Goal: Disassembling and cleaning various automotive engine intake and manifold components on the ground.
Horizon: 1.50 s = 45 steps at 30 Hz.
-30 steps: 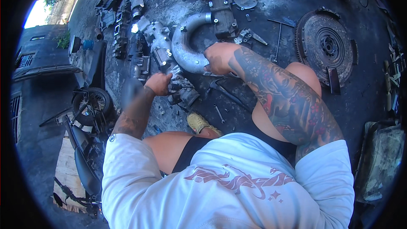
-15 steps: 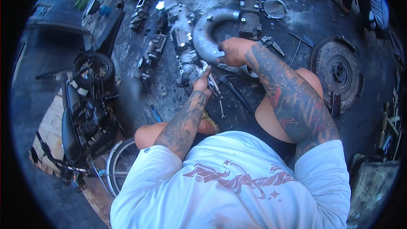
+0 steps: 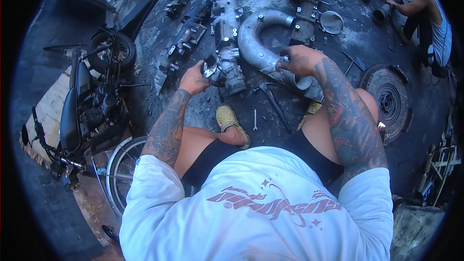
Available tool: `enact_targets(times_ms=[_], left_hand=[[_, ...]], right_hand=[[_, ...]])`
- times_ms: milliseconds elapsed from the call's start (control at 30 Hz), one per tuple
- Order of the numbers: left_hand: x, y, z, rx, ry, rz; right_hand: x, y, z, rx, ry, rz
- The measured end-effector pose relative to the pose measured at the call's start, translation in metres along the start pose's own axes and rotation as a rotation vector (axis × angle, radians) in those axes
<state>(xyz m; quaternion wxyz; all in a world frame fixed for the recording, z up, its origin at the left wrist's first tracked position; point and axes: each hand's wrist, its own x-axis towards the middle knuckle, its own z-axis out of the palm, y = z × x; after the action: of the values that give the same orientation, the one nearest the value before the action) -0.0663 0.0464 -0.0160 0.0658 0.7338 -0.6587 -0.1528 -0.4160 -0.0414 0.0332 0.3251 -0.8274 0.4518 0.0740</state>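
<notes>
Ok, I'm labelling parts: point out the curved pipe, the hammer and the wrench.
Curved pipe (image 3: 248, 41): head view, on its bent wall.
Hammer (image 3: 277, 108): head view, on its handle.
Wrench (image 3: 255, 118): head view, on its shank.

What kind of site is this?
Probably a vehicle repair workshop or yard: a large curved metal pipe and a flywheel-like toothed disc lie on the grimy ground, with a motorcycle off to the left.

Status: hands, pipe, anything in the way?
Left hand at metal part. Right hand at curved pipe; both grips unclear. Hammer, wrench on floor nearby.
</notes>
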Motion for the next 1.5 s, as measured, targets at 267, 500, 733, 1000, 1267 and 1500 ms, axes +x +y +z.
enact_targets(times_ms=[267, 500, 733, 1000, 1267, 1500], left_hand=[[-0.045, -0.053, 0.026, -0.039, -0.089, -0.309], [-0.05, -0.068, 0.071, -0.245, -0.037, -0.423], [-0.058, -0.075, 0.07, -0.308, 0.036, -0.531], [-0.057, -0.078, 0.082, -0.41, 0.064, -0.595], [-0.052, -0.085, 0.096, -0.445, 0.041, -0.624], [-0.043, -0.1, 0.103, -0.363, -0.046, -0.578]], right_hand=[[-0.012, 0.002, 0.005, 0.067, -0.01, -0.004], [-0.02, 0.0, 0.011, 0.016, -0.08, 0.053], [-0.018, -0.002, 0.013, 0.071, -0.103, 0.054], [-0.02, -0.01, 0.023, 0.099, -0.114, 0.134], [-0.028, -0.009, 0.03, 0.079, -0.098, 0.163], [-0.032, -0.002, 0.041, 0.089, -0.128, 0.149]])
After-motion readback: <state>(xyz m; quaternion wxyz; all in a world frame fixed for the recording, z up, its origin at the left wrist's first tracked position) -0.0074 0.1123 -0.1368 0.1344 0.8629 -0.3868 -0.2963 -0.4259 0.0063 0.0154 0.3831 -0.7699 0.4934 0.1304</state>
